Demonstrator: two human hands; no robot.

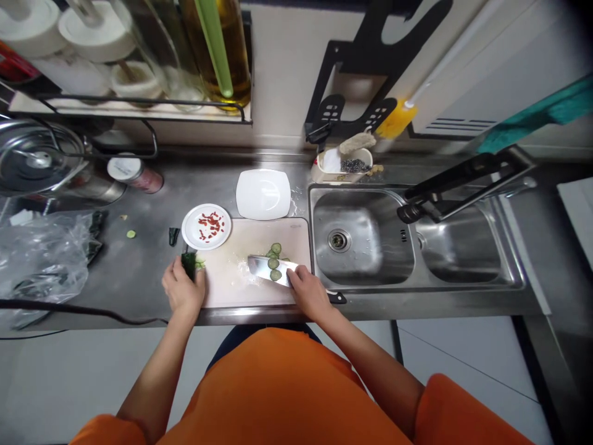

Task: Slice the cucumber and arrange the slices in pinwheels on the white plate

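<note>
My right hand (309,293) is closed around a kitchen knife (257,266), its blade flat over the right part of the pale cutting board (234,293). Several round cucumber slices (274,264) lie on and just behind the blade. The black handle end sticks out past my palm. At the board's left edge, my left hand (184,289) grips a dark green cucumber piece (188,264), with thin pale green bits beside it. Behind the board stand a small white plate (187,238) with chopped red pieces and an empty white square plate (263,194).
A double sink (364,238) with a black faucet (445,185) lies right of the board. To the left are a clear plastic bag (49,250), a lidded pot (92,179) and a capped jar (139,174). A rack (139,105) of bottles and jars hangs above.
</note>
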